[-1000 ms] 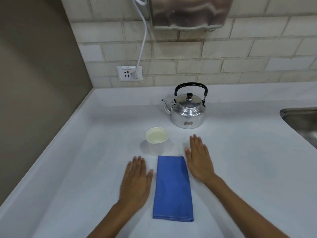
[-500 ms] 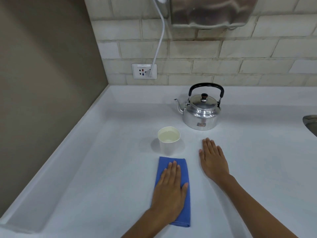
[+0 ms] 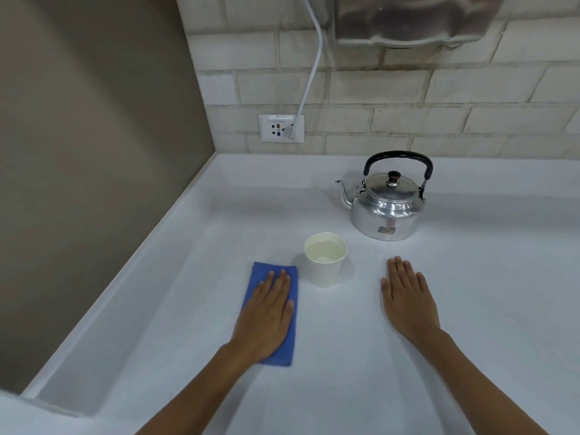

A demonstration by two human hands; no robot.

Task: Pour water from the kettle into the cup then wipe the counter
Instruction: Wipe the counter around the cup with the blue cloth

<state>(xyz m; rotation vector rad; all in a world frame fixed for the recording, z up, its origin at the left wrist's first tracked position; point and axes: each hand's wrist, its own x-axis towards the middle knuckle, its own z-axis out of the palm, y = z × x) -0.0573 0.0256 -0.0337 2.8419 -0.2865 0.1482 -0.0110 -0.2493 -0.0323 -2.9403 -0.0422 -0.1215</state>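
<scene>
A silver kettle (image 3: 386,202) with a black handle stands upright at the back of the white counter (image 3: 470,277), spout pointing left. In front of it, a white paper cup (image 3: 325,259) holds water. My left hand (image 3: 266,312) lies flat, palm down, on a folded blue cloth (image 3: 292,337), just left of the cup. The hand covers most of the cloth. My right hand (image 3: 408,296) rests flat on the bare counter to the right of the cup, fingers together, holding nothing.
A grey wall (image 3: 78,152) and a raised counter lip border the left side. A brick-tiled back wall carries a socket (image 3: 281,128) with a white cable (image 3: 310,73) plugged in. A metal appliance (image 3: 417,17) hangs above the kettle.
My left hand moved onto the blue cloth and slid it left, from in front of the cup to beside it. My right hand stayed flat. The view shifted left.
</scene>
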